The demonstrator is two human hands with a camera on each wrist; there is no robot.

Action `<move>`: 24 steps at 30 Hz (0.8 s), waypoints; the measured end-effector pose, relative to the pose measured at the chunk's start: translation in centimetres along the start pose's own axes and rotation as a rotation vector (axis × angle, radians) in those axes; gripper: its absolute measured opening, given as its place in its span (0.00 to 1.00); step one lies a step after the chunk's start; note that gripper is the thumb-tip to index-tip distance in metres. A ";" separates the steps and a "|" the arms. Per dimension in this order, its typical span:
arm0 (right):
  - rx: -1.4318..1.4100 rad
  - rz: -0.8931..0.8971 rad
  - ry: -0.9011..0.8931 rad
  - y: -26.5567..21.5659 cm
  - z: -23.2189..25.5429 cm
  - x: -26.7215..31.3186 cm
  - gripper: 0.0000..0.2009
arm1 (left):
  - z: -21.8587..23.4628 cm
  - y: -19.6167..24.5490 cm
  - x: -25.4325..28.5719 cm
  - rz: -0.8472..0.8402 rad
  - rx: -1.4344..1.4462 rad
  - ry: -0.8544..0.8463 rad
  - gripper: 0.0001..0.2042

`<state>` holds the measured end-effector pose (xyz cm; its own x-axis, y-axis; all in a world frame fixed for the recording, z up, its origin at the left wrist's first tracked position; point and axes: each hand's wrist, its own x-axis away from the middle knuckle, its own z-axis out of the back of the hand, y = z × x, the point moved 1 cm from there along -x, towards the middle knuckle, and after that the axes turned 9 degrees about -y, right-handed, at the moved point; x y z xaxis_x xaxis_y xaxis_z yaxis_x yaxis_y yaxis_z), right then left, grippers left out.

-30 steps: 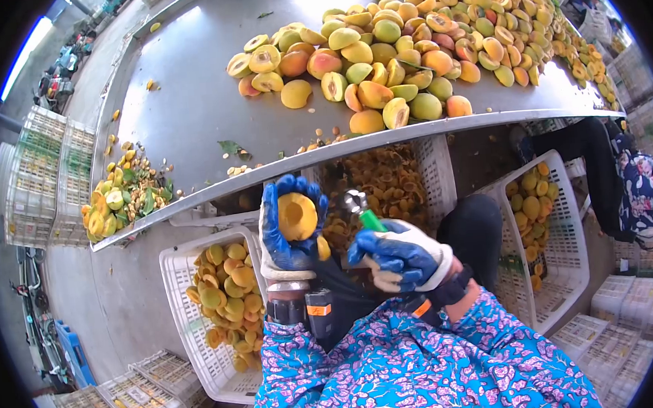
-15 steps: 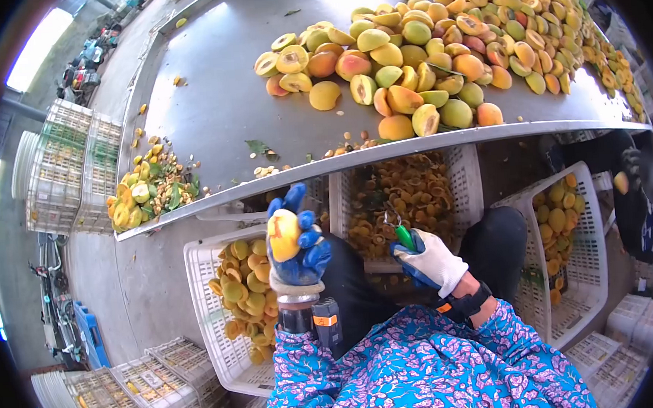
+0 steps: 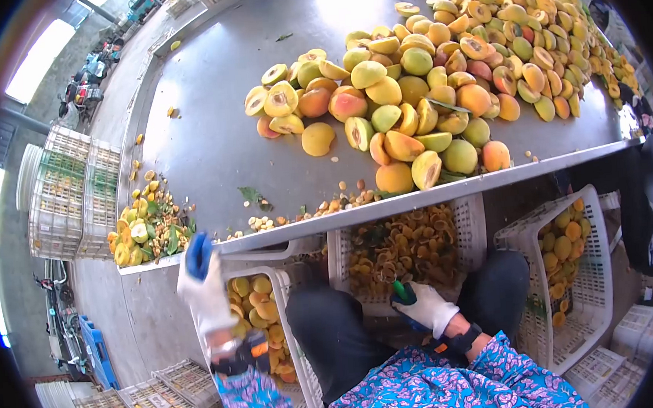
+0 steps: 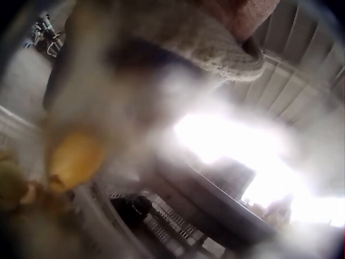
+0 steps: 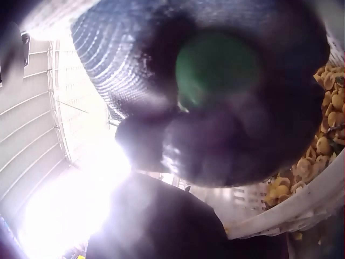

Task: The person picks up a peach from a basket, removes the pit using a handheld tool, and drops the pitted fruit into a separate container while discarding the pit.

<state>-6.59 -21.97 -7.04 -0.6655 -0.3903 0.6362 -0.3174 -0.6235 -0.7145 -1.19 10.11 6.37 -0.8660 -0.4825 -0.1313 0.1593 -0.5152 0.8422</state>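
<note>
Now your left hand has swung toward the tabletop's near-left corner.
Its grip: can't tell; fruit likely done. Right hand grips the green tool.

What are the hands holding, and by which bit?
The right hand holds a tool by its green handle. A yellow fruit piece shows near the left hand, but it's too blurred to tell if it's held.

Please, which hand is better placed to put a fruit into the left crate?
Left, I would judge. The left hand is at the left crate, while the right hand grips the green tool near the middle crate. Whether the left hand holds anything is unclear.
</note>
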 end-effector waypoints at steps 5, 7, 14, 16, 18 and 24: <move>-0.063 -0.045 -0.009 0.7 0.5 -0.8 0.18 | -12.8 4.7 -13.4 -0.235 -0.098 -0.160 0.20; -0.059 -0.019 0.068 2.0 -0.1 -1.6 0.18 | -16.8 4.9 -17.3 -0.295 -0.303 -0.161 0.23; -0.095 -0.023 0.062 1.4 0.3 -1.5 0.18 | -17.4 5.2 -17.1 -0.238 -0.348 -0.360 0.18; -0.086 0.005 0.092 1.2 0.5 -1.0 0.19 | -15.3 3.5 -15.2 -0.138 0.118 -0.404 0.17; -0.127 0.033 0.117 2.0 0.0 -0.8 0.19 | -12.2 2.9 -11.3 0.094 0.580 -0.465 0.15; -0.075 0.180 0.162 -0.7 0.2 -0.2 0.14 | -8.8 -0.2 1.5 0.484 1.764 -0.463 0.18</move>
<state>-6.10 -21.62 -6.58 -0.8137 -0.3728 0.4460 -0.2289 -0.4997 -0.8354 1.67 3.24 1.36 -0.9916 0.0141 0.1288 0.0523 0.9531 0.2980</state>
